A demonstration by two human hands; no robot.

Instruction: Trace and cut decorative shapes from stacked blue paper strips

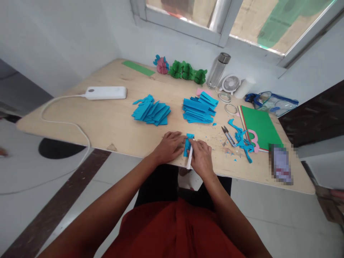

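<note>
A small blue paper piece [189,143] lies near the table's front edge, between my hands. My left hand [171,146] rests flat on its left side, fingers stretched out, with the fingertips at the paper. My right hand [200,154] has its fingers closed round a slim white stick-like tool [190,159], which lies slantwise over the paper and reaches the table edge. What kind of tool it is cannot be made out. Beyond my hands are two piles of folded blue paper, a left pile [153,113] and a right pile [199,109].
Thread snips [229,136], blue paper scraps [243,139] and pink paper handles [253,140] lie right, beside green sheets [262,125]. Along the back stand green paper shapes [187,71], a glass bottle [217,71] and a small fan [231,84]. A white power bank [106,92] lies left.
</note>
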